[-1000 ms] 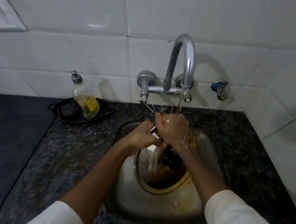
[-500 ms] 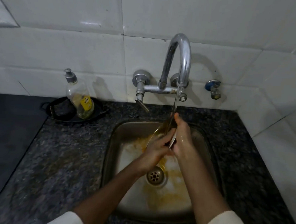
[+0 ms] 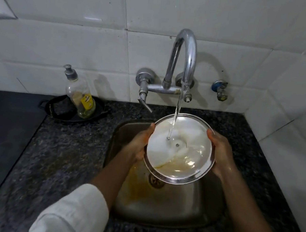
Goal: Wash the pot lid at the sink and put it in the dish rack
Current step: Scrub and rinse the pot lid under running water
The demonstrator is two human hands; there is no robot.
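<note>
A round glass pot lid with a steel rim is held over the steel sink, its underside facing up toward me. My left hand grips its left rim and my right hand grips its right rim. Water runs from the chrome tap onto the lid near its centre screw. Yellowish-brown water pools in the lid's lower part. Yellow residue lies on the sink floor beside the drain. No dish rack is in view.
A pump bottle of dish soap stands in a small black pan on the dark granite counter, left of the sink. A small blue-capped valve sticks out of the tiled wall at the right.
The lid has turned from edge-on under the tap to flat with its underside up. My hands have moved apart from the middle to opposite sides of its rim.
</note>
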